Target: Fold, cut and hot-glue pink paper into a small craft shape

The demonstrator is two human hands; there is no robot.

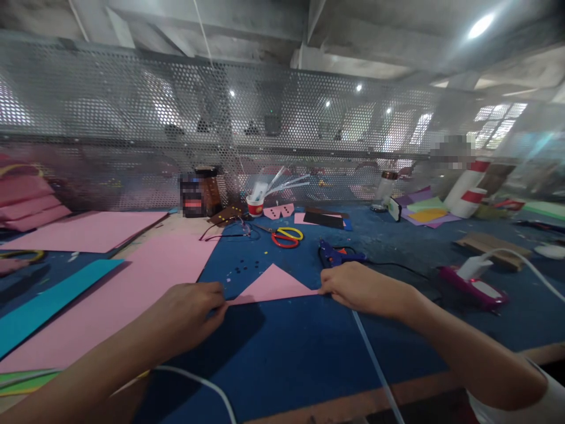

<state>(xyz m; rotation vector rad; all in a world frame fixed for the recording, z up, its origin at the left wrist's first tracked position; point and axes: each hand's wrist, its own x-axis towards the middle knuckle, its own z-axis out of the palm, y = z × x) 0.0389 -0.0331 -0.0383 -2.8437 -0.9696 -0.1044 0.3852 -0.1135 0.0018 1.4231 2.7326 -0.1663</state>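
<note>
A pink sheet of paper, folded to a triangle [274, 284], is held just over the blue tabletop with its peak pointing away from me. My left hand [200, 306] pinches its left corner, fingers closed. At the right corner, my right hand [346, 285] grips the paper between thumb and fingers. Just beyond the right hand lies a blue glue gun [338, 254]. Scissors with red and yellow handles [286, 237] rest behind the triangle, beside a pair of eyeglasses [232, 231]. Several small black bits [247, 266] are scattered near the paper's left side.
Large pink sheets [163, 259] and a teal strip [57, 300] cover the left. A red-and-white cup [255, 206] of clear sticks stands by the mesh partition [282, 118]. On the right are a magenta power strip [474, 288], a clear glue stick [375, 365] and cords.
</note>
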